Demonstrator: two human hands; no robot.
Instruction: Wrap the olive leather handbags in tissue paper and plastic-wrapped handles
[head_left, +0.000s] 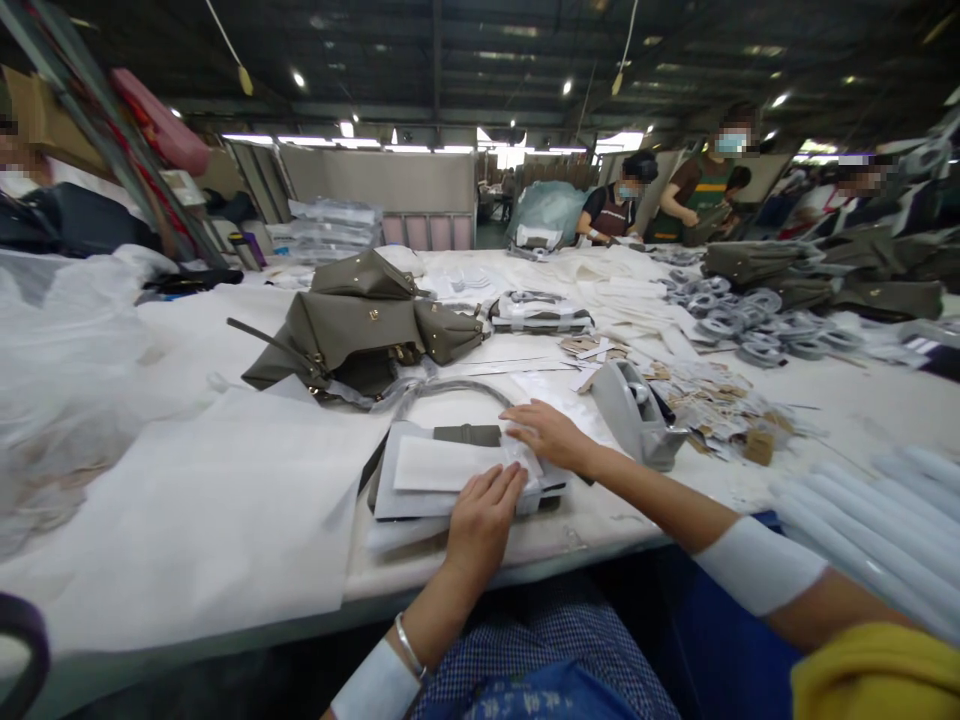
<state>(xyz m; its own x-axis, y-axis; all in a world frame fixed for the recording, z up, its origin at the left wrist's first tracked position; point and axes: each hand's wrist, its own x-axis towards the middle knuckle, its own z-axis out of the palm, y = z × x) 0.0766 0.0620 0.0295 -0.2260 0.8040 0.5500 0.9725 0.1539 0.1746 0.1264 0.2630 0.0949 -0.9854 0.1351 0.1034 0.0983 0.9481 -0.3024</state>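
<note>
A handbag [466, 434] lies flat near the table's front edge, its wrapped handle [450, 386] arching away from me. White padding sheets [431, 465] cover much of it, and a strip of its olive surface shows. My left hand [486, 515] rests palm down on the lower part of the sheets, fingers extended. Just beyond it, my right hand [546, 435] lies on clear wrapping at the bag's right side, its fingers stretched out to the left. A grey tape dispenser [637, 410] stands to the right of the bag.
Olive bags [360, 315] lie behind the work. White paper [217, 500] spreads at left beside plastic wrapping [60, 380]. Scraps [720, 400], wrapped rings [731, 305] and more olive bags [885, 295] are at right. White rolls [877, 530] lie front right. Several people are in the background.
</note>
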